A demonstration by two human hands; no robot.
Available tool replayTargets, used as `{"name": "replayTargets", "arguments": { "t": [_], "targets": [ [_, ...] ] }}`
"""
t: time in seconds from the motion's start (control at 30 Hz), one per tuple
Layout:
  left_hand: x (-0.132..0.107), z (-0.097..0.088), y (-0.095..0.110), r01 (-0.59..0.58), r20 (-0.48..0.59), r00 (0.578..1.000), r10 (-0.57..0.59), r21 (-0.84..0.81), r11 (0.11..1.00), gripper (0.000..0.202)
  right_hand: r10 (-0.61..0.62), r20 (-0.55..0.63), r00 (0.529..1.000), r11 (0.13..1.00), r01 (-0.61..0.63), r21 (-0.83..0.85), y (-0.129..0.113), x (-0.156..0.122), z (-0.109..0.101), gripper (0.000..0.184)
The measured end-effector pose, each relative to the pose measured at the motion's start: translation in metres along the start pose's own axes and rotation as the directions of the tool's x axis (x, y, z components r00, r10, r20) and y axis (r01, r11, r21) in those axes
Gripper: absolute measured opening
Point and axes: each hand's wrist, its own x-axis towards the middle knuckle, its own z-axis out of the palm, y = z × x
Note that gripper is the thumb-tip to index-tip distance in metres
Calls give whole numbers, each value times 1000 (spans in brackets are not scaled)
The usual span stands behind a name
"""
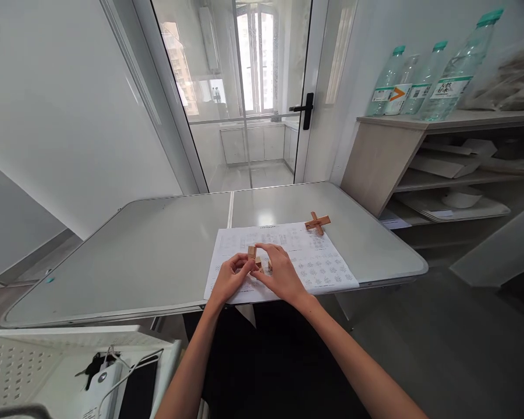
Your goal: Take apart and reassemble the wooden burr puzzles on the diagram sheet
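Note:
Over a printed sheet (327, 262), both hands grip a small cluster of wooden puzzle blocks (252, 252). My left hand (232, 278) pinches the cluster from the left, thumb and fingers pressed on it. From the right, my right hand (282, 272) curls round it, with a fingertip against the top of the upright block and the thumb low down. My fingers hide part of the cluster, so how its blocks join cannot be told. Near the sheet's upper right corner lies a cross-shaped wooden piece (317, 222), apart from both hands.
The sheet lies at the front edge of a grey folding table (157, 256). A white basket (70, 343) with cables and a dark flat device stands at lower left. To the right, plastic bottles (452, 81) stand on a wooden shelf (388, 157). A glass door (262, 116) is behind.

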Motion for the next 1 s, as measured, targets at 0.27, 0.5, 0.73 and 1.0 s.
{"name": "replayTargets", "arguments": {
  "t": [0.27, 0.5, 0.73, 1.0],
  "targets": [
    [8, 0, -16, -21, -155, 988, 11, -62, 998, 43, 56, 41, 998, 920, -35, -390, 14, -14, 15, 23],
    [9, 0, -21, -25, -183, 983, 7, -97, 995, 47, 32, -43, 999, 917, -46, -395, 14, -11, 11, 3],
    [9, 1, -22, -13, -189, 982, -9, -117, 993, 57, 100, -47, 994, 992, -104, -76, 9, 1, -10, 10],
    [5, 2, -16, -17, -77, 997, 8, -108, 994, 67, 116, 58, 992, 987, -122, 104, 9, 11, 1, 13]
  ]
}}
